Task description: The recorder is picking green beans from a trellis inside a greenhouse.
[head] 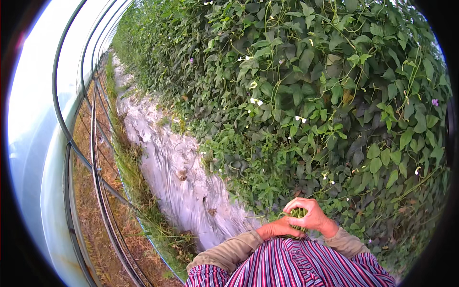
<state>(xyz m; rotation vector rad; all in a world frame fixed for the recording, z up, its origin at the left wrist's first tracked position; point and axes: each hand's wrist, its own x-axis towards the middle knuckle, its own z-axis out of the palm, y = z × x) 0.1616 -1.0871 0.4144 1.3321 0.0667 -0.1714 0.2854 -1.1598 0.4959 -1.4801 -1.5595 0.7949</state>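
Note:
Close in front of my striped shirt, both hands are together around a bundle of long green bean pods (298,213). My right hand (315,216) curves over the bundle from the right, its fingers and thumb wrapped about the cut-end side. From the left, my left hand (282,227) lies across the lower part of the bundle, below the right fingers. Some pods show between the two hands and under the left palm; the rest are hidden. Just beyond the hands rises a tall wall of bean vines (287,143) with white and purple flowers.
Wrinkled silvery plastic mulch film (186,179) covers the ground to the left. Grass (143,186) and a blue line (123,183) run beside it. Curved metal tunnel hoops (57,89) and rails (98,183) stand at the far left, along a translucent plastic sheet (32,172).

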